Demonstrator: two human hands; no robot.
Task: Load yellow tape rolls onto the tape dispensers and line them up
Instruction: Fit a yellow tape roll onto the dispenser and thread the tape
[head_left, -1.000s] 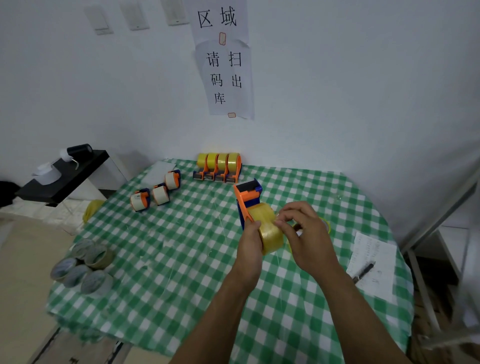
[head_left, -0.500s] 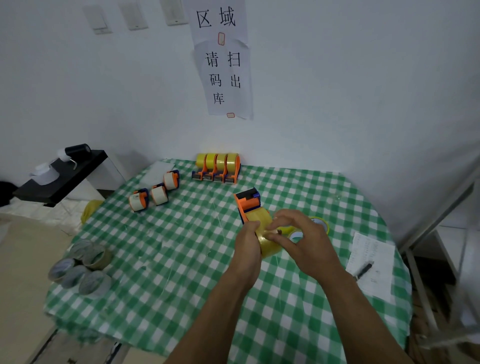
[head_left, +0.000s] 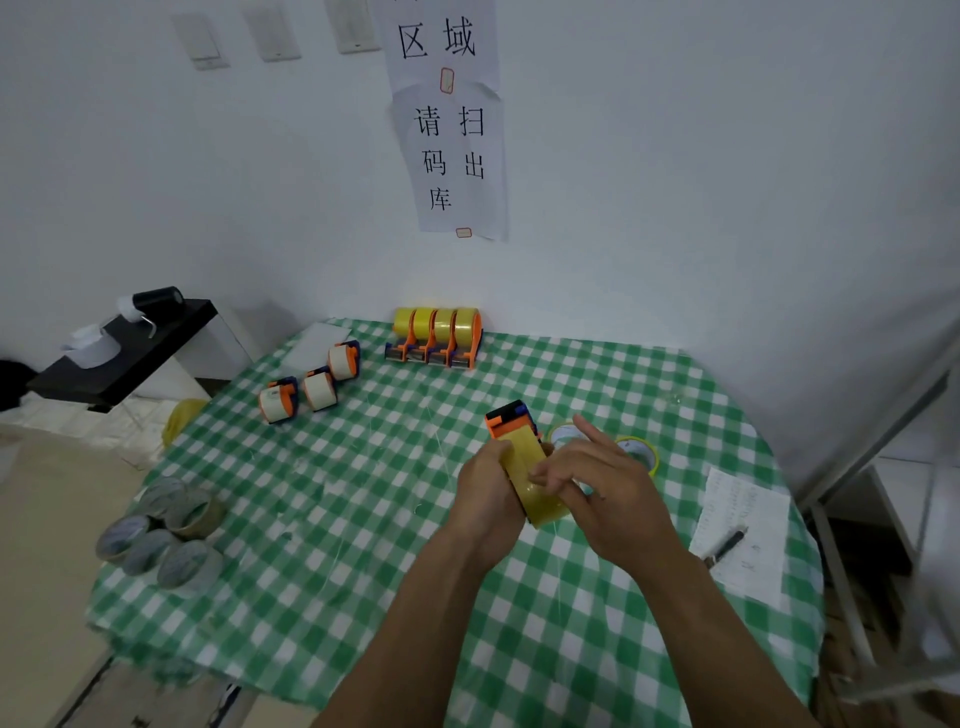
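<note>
An orange and blue tape dispenser (head_left: 511, 422) with a yellow tape roll (head_left: 531, 483) on it is held above the middle of the table. My left hand (head_left: 488, 493) grips it from the left side. My right hand (head_left: 602, 483) pinches the tape on the roll's top face, with two fingers stretched out. Several loaded yellow dispensers (head_left: 435, 338) stand in a row at the back by the wall. Loose yellow rolls (head_left: 641, 452) lie flat just behind my right hand.
Three dispensers with white rolls (head_left: 311, 387) sit at the back left of the green checked tablecloth (head_left: 363, 493). Several grey-brown rolls (head_left: 161, 535) lie at the left edge. A paper sheet with a pen (head_left: 727, 543) is on the right. A black side shelf (head_left: 119, 348) stands left.
Both hands lowered the dispenser and tilted its head away from me. My right hand slid from the roll's far side onto its top face and spread two fingers.
</note>
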